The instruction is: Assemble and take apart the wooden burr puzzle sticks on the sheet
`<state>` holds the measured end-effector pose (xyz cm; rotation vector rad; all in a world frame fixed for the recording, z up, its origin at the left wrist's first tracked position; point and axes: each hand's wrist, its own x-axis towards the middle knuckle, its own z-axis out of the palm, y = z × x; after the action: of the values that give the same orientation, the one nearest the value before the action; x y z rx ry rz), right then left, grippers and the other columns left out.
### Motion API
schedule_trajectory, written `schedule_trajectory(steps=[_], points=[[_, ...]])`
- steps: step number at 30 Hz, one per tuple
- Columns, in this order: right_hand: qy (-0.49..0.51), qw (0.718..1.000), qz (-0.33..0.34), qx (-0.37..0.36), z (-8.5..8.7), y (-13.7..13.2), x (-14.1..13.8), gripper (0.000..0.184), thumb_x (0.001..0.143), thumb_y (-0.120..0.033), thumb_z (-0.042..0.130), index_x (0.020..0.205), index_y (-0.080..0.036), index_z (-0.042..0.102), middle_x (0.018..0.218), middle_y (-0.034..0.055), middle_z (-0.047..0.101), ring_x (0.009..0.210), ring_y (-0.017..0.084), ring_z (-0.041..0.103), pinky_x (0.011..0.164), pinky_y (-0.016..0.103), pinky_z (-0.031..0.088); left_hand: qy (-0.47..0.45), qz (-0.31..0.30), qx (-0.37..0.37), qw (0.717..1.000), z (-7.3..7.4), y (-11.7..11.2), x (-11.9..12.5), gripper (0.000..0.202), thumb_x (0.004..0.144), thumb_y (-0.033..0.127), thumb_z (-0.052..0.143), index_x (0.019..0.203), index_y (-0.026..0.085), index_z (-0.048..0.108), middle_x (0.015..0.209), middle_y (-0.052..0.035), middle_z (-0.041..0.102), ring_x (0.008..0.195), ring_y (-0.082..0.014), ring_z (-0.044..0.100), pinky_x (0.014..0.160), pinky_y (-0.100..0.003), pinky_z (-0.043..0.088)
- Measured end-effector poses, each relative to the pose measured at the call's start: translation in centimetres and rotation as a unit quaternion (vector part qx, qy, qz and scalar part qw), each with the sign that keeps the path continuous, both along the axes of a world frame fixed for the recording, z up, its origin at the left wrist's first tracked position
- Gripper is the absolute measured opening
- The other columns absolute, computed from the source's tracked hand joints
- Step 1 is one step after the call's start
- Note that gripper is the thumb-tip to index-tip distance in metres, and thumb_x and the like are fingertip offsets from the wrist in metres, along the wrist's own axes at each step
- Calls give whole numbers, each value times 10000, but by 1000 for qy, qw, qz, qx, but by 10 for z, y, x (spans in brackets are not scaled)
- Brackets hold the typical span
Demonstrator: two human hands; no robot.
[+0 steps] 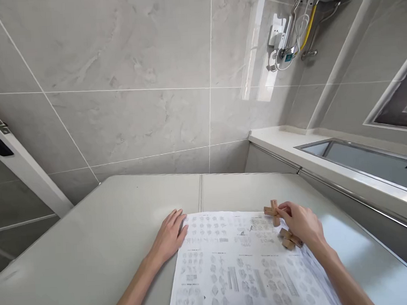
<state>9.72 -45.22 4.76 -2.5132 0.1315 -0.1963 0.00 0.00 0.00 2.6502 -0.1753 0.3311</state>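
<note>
A large printed instruction sheet [245, 265] with many small diagrams lies on the pale grey table [91, 242]. My left hand [170, 236] rests flat on the sheet's left edge with its fingers stretched out. My right hand [302, 223] is at the sheet's upper right corner, its fingers closed on a small wooden cross-shaped puzzle piece [272, 211]. More loose wooden pieces [289, 239] lie on the sheet just under that palm.
A grey tiled wall rises behind the table. A white counter [282, 141] with a steel sink [369, 160] runs along the right. A water heater with hoses and a socket [296, 32] hangs at the top right. A door frame [21, 168] stands at the left.
</note>
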Motion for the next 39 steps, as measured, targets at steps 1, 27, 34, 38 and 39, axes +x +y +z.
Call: schedule_trajectory(steps=[1, 27, 34, 38, 39], points=[[-19, 999, 26, 19, 3, 8, -1, 331, 940, -492, 540, 957, -254, 770, 947, 115, 841, 879, 366, 745, 697, 428, 511, -3, -4, -9, 1000, 2, -2, -1, 417, 1093, 432, 500, 1432, 248, 658, 1629, -100, 566, 1591, -365, 403, 1292, -615, 381], [-67, 870, 357, 335, -43, 162, -76, 276, 1030, -493, 661, 1073, -235, 750, 1071, 101, 838, 977, 293, 821, 868, 388, 665, 83, -132, -292, 944, 33, -57, -23, 910, 710, 300, 935, 1536, 331, 555, 1516, -87, 619, 1283, -324, 654, 1137, -480, 541], [-79, 891, 364, 261, -40, 160, -82, 259, 1075, -445, 572, 1064, -252, 745, 972, 79, 835, 813, 258, 769, 737, 353, 590, 78, -141, -280, 946, 38, -58, -25, 904, 685, 233, 900, 1516, 337, 560, 1472, -74, 639, 1216, -289, 649, 1129, -473, 542], [-84, 900, 361, 230, -41, 158, -81, 240, 1078, -400, 554, 1070, -252, 743, 910, 59, 819, 697, 228, 715, 653, 320, 514, 78, -144, -278, 947, 40, -59, -25, 924, 645, 204, 907, 1496, 343, 574, 1445, -66, 650, 1193, -286, 639, 1135, -464, 519], [-84, 902, 360, 225, -41, 157, -81, 240, 1078, -394, 551, 1071, -251, 744, 885, 55, 811, 682, 225, 705, 645, 317, 502, 78, -144, -279, 946, 40, -60, -25, 925, 642, 202, 906, 1494, 341, 575, 1433, -66, 654, 1183, -285, 641, 1129, -457, 519]])
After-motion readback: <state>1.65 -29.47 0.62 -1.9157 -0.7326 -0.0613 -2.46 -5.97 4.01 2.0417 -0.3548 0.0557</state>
